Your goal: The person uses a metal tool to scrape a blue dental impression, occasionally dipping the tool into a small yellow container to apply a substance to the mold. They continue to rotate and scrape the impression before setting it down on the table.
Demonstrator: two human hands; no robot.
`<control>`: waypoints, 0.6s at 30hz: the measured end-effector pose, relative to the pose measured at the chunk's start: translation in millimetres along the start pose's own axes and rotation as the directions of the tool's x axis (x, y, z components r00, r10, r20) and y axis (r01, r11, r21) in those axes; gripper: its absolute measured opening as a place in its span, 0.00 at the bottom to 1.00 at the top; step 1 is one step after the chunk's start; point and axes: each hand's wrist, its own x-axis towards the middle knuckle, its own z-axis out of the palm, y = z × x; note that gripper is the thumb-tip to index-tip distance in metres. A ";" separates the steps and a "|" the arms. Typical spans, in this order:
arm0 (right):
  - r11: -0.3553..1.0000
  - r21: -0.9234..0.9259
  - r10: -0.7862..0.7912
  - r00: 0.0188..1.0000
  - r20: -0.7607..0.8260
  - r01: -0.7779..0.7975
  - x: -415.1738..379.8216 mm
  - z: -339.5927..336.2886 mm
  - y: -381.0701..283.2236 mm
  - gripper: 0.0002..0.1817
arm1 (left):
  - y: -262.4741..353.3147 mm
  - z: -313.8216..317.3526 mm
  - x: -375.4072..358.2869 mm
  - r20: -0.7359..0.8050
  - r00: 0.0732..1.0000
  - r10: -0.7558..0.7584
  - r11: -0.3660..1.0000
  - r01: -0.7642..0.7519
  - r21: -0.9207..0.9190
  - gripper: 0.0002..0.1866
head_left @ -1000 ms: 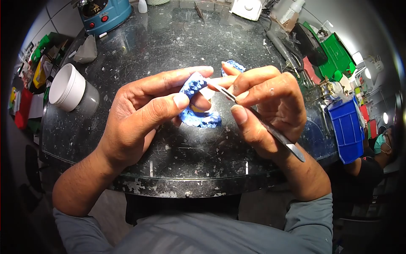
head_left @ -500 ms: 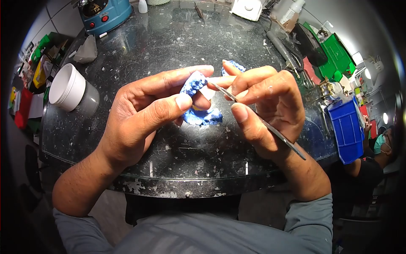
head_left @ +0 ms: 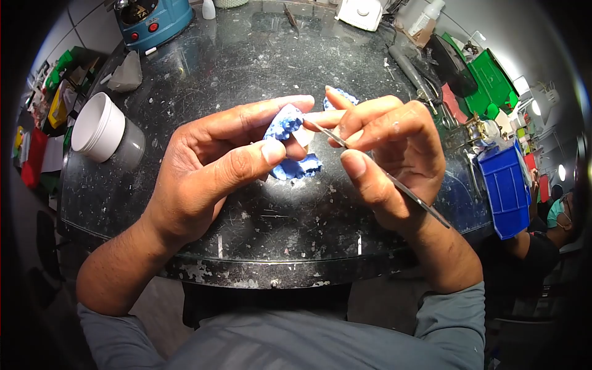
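Observation:
My left hand (head_left: 209,160) grips a small blue dental cast (head_left: 284,125), thumb below and index finger along its top, its row of teeth facing right. Pinched in my right hand (head_left: 394,154) is a thin metal carver (head_left: 414,196), its tip at the cast's right end. The handle slants down to the right, past the wrist. Beneath my left fingers another blue piece with a bumpy edge (head_left: 299,168) lies on the black bench (head_left: 265,228), partly hidden. A third blue piece (head_left: 345,97) shows behind my right fingers.
To the left stand a white tub (head_left: 98,128) and a teal machine (head_left: 154,23). A grey handpiece (head_left: 410,71) lies at the right, near a green case (head_left: 493,77) and a blue bin (head_left: 504,191). Tweezers (head_left: 290,17) rest at the back. Another person (head_left: 536,246) sits at the far right.
The held cast has tilted slightly and shifted a little. The carver's handle end has moved up and right a bit. The person at the right has moved.

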 end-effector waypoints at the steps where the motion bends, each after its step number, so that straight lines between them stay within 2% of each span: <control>1: 1.000 0.001 0.004 1.000 -0.016 -0.004 0.0 0.9 -0.8 0.15 | 2.1 0.7 -0.8 0.001 1.000 -0.003 1.000 0.003 -0.006 0.30; 9: 1.000 -0.015 0.012 1.000 0.018 -0.012 1.0 -1.8 -0.4 0.15 | 3.8 2.2 -0.9 -0.021 1.000 -0.013 0.999 0.014 0.042 0.31; 11: 0.999 -0.040 0.000 0.998 0.068 0.003 1.8 -4.9 -0.7 0.09 | 4.5 4.0 -1.2 -0.031 0.999 -0.013 1.000 0.013 0.010 0.31; 14: 0.999 -0.042 0.001 1.000 0.023 0.000 1.1 -2.2 -0.4 0.09 | 4.0 4.7 -0.6 -0.031 0.999 -0.010 1.000 0.010 0.005 0.31; 18: 0.995 -0.097 0.010 0.998 0.054 -0.005 1.3 -4.3 -0.5 0.09 | 4.8 2.6 -1.1 -0.019 1.000 -0.020 1.000 0.020 0.002 0.31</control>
